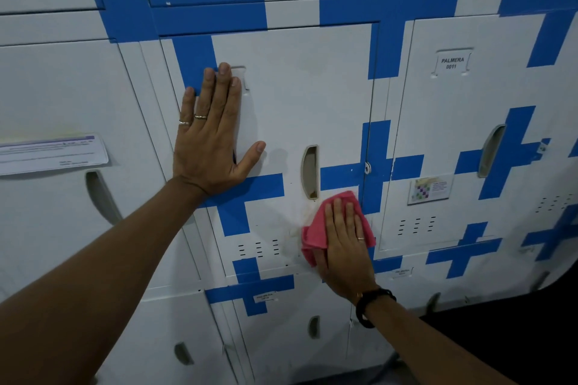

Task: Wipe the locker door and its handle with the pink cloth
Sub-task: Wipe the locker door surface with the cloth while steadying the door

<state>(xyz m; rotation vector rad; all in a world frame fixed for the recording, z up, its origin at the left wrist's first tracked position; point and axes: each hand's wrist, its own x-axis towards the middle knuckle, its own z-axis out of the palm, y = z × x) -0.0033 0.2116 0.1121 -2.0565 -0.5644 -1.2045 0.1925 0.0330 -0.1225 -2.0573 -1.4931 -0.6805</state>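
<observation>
The white locker door (306,97) with blue cross markings fills the middle of the view. Its recessed handle (310,172) is a vertical slot near the door's right side. My left hand (212,134) lies flat and open on the door's upper left part, fingers pointing up. My right hand (345,241) presses the pink cloth (316,234) flat against the door's lower right corner, just below and to the right of the handle. Faint stains show on the door left of the cloth.
Neighbouring lockers surround the door. The right one carries a label reading PALMERA 0011 (452,63), its own handle (491,150) and a sticker (430,190). A paper notice (53,151) is stuck on the left locker. More doors sit below.
</observation>
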